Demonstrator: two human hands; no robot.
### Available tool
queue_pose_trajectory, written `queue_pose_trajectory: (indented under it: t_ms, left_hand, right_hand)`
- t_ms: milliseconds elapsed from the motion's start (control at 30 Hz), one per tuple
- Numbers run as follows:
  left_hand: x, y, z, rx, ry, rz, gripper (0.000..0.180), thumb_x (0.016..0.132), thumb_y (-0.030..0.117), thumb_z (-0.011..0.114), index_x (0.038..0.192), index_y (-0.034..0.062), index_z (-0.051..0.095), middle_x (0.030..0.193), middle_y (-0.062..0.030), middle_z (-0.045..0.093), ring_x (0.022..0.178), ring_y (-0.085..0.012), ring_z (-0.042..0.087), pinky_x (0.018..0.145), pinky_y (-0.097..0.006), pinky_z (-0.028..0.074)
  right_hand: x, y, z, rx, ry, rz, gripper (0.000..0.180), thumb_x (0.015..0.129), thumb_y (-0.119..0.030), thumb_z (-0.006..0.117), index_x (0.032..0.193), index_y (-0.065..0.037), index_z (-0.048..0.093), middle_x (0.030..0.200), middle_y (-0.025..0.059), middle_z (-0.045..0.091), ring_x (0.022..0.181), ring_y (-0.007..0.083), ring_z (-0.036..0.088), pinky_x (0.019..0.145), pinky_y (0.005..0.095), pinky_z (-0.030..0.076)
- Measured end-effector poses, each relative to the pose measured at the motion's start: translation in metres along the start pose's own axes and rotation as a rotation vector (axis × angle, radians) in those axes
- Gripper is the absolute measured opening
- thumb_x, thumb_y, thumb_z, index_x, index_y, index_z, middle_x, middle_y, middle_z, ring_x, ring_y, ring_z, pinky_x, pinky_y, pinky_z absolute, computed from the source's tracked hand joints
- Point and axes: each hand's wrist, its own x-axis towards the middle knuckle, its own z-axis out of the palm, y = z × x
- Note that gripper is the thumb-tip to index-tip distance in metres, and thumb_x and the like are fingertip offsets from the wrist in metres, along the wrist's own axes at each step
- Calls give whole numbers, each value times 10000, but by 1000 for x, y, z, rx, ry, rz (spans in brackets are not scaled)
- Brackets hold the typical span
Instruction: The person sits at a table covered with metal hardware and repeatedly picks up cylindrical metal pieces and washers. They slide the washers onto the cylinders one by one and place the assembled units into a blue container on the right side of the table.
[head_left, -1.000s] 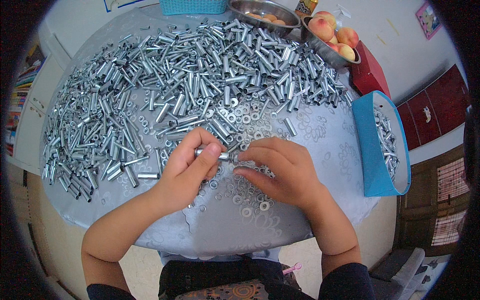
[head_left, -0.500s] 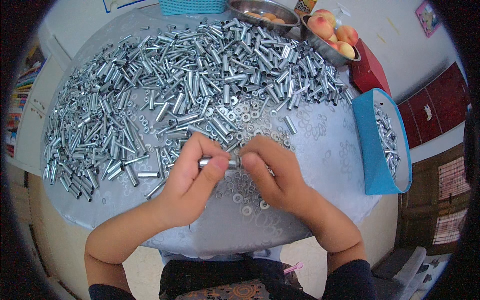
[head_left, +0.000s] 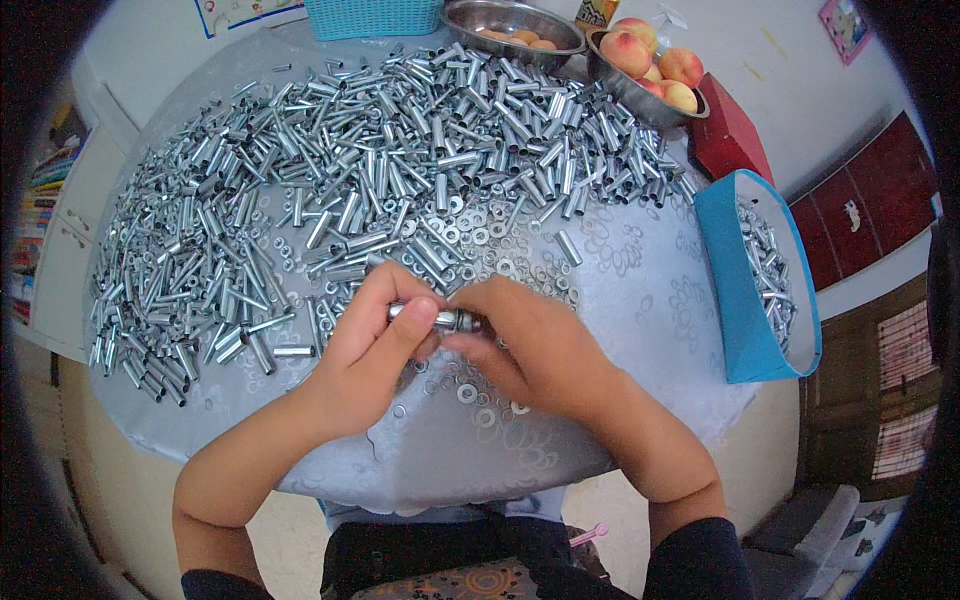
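Note:
Between my hands is a shiny metal expansion bolt point(head_left: 434, 317), lying nearly level, with a sleeve and a ringed right end. My left hand point(head_left: 368, 345) is closed round the sleeve, its thumb pressed along the top. At the other end, my right hand point(head_left: 535, 345) curls its thumb and fingers about the tip, which they partly hide. Loose flat washers point(head_left: 467, 393) and thin rings lie on the cloth below and beyond the hands. Past them spreads a large heap of metal sleeves and bolts point(head_left: 400, 130), with several more tubes close to my left hand.
A silvery patterned cloth point(head_left: 650, 330) covers the round table. To the right stands a blue fabric bin point(head_left: 735, 290) holding metal parts. At the back are a turquoise basket point(head_left: 370, 18), a steel bowl of eggs point(head_left: 510, 30), a bowl of peaches point(head_left: 650, 100) and a red box point(head_left: 732, 135).
My right hand has shifted left and its fingers have rolled round the bolt's end. The left hand keeps its grip. The whole view has moved slightly.

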Motion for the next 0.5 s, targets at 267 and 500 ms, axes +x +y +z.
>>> queue_pose_trajectory:
  t_ms: [267, 500]
  left_hand:
    - [5, -5, -4, 678, -198, 591, 100, 886, 104, 452, 946, 27, 429, 812, -59, 454, 746, -128, 433, 658, -268, 368]
    - [-2, 0, 5, 66, 46, 84, 96, 888, 94, 441, 947, 22, 414, 773, -54, 437, 670, -102, 412, 631, -235, 352]
  right_hand:
    - [-14, 8, 8, 360, -164, 251, 260, 831, -282, 538, 909, -37, 502, 626, 122, 510, 540, 262, 519, 466, 360, 422]
    - [-5, 7, 9, -36, 104, -84, 278, 868, -280, 506, 731, -39, 526, 556, 58, 450, 438, 153, 455, 423, 251, 349]
